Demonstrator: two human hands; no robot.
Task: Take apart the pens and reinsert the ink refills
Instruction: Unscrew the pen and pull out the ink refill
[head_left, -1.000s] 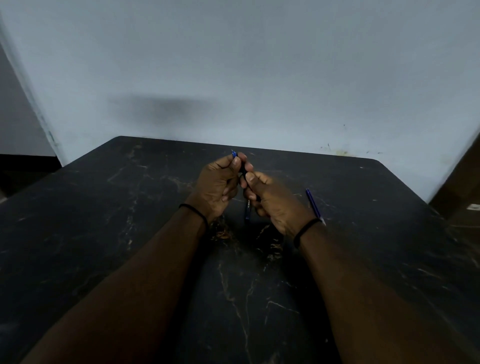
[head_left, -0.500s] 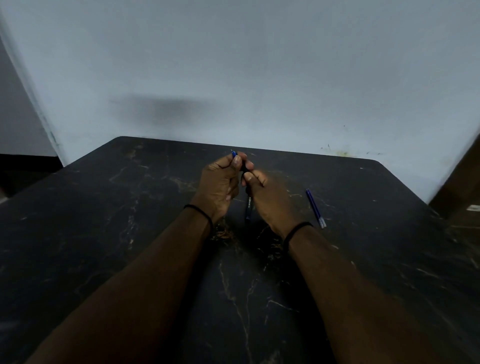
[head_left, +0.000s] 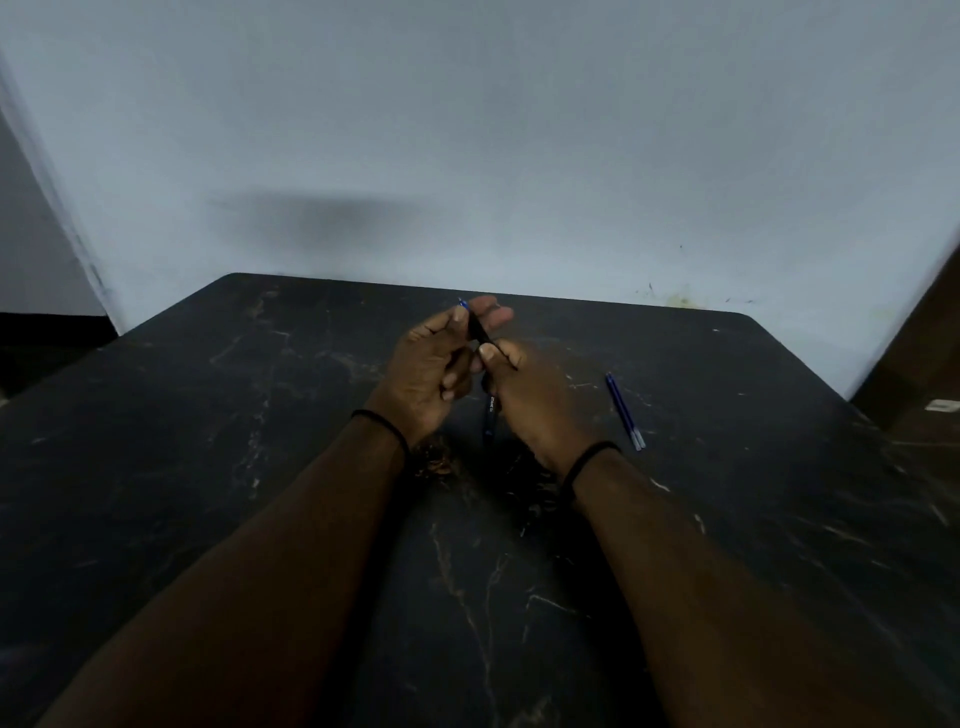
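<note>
Pen at frame centre, pinched by your left hand and right hand: disassembly step; next, twist halves apart.

surface: dark marbled table | on it: two blue ink refills, right side

Dark pen, blue tip up and away, held tilted between both hands above the worktop. Second dark pen with small print lies below it. Two blue ink refills lie side by side, well right.
</note>
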